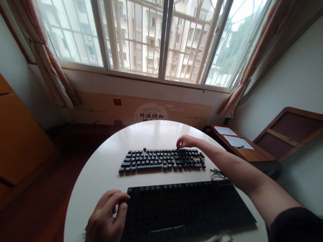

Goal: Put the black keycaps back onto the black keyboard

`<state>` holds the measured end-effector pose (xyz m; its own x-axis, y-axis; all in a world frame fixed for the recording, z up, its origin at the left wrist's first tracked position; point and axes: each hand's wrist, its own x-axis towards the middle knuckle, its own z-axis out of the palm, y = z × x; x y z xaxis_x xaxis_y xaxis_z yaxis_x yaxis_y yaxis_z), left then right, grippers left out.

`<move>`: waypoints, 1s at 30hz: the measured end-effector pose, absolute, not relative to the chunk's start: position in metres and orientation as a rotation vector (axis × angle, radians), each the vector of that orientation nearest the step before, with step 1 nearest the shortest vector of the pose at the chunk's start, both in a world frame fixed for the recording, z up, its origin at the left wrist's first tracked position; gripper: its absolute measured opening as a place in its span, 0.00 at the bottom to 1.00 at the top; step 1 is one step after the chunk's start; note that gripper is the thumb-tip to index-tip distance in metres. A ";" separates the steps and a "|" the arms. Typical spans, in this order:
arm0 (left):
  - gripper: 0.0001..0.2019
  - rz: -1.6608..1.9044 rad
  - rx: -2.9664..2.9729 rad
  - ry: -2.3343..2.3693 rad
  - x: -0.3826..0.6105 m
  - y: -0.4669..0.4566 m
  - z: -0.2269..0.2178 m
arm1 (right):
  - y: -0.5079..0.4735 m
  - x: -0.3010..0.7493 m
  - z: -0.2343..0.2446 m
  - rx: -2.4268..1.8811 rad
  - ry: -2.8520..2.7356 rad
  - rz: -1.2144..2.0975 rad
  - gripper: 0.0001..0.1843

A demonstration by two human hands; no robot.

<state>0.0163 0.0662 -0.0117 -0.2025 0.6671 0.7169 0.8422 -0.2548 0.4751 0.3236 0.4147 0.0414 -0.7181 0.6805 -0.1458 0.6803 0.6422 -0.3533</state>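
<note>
A black keyboard frame (186, 208) with most keys off lies near me on the round white table (101, 168). Only its top row still carries keycaps. Beyond it, loose black keycaps (163, 159) are laid out in keyboard order. My left hand (107, 215) rests at the frame's left edge, fingers curled against it. My right hand (185, 141) reaches over to the far row of the laid-out caps, fingertips pinched on a keycap there. One single keycap (144, 149) sits apart above the rows.
A black cable (217, 173) trails right of the caps. A wooden side table (242, 148) with papers and a pen stands at right, a leaning wooden panel (290, 131) behind it. A printed cardboard box (151, 112) sits under the window, with an orange cabinet (20, 141) at left.
</note>
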 end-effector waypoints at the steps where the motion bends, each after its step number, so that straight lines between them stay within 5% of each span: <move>1: 0.07 -1.445 -1.860 -1.803 0.017 0.066 -0.011 | 0.415 0.324 0.042 -1.193 -2.846 0.580 0.12; 7: 0.08 -1.422 -1.858 -1.878 0.021 0.065 0.001 | 0.414 0.329 0.044 -1.317 -2.804 0.346 0.16; 18: 0.09 -1.459 -1.807 -1.879 0.026 0.066 0.011 | 0.361 0.367 0.086 -1.316 -2.586 0.237 0.07; 30: 0.08 -1.490 -1.707 -1.899 0.023 0.062 0.017 | 0.204 0.455 0.057 -1.287 -2.467 0.679 0.02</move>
